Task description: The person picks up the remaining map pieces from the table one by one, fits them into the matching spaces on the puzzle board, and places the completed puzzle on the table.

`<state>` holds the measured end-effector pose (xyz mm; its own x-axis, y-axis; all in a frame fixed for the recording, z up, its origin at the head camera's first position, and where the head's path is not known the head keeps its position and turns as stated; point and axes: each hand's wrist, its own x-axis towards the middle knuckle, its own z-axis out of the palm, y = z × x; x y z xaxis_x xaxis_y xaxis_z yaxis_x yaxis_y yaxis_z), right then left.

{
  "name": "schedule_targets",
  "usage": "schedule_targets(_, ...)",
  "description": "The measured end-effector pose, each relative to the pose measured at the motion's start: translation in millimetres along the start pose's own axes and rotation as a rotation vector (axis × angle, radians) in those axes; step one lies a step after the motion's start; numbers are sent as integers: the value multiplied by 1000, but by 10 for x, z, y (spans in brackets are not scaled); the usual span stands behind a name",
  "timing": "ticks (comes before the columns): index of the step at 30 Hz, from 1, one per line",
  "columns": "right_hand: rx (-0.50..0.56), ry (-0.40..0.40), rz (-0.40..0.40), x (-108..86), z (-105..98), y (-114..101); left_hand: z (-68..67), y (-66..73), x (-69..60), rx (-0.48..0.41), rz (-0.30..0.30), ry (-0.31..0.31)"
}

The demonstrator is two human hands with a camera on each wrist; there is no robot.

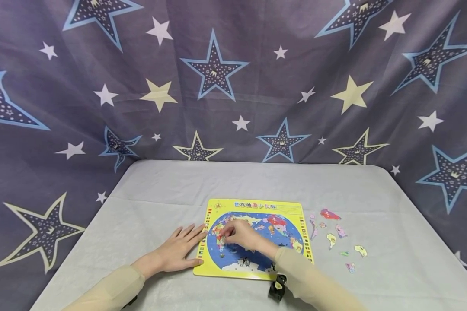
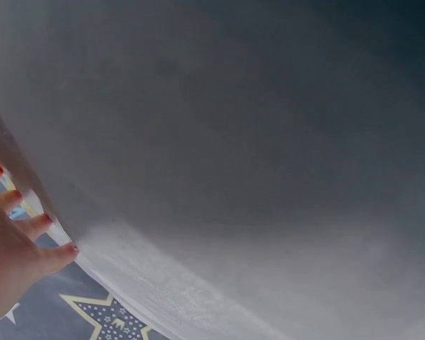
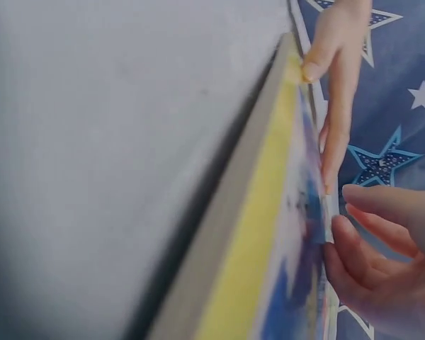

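A yellow-bordered world map puzzle board lies on the table. Over the left part of its blue map, my right hand has its fingertips drawn together. In the right wrist view the right hand pinches a thin, pale puzzle piece low against the board; the fingers mostly hide it. Spread flat, my left hand touches the board's left edge with fingertips and thumb. Its fingers also show at the edge of the left wrist view.
Loose puzzle pieces lie right of the board, among them a red one, a yellow one, a green one and a pink one. A star-patterned curtain hangs behind the grey-covered table.
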<state>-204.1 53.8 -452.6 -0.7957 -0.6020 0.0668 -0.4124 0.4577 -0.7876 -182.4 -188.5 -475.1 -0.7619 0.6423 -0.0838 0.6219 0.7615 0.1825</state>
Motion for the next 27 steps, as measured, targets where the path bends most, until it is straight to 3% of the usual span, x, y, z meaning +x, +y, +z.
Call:
schedule_targets(12,128,-54,28,-143,-187,38,-16,22,21,-2,-21,-32)
schedule_targets(27,10,-11,117,-398,-513,44,5,13,7,-2,-16,-19)
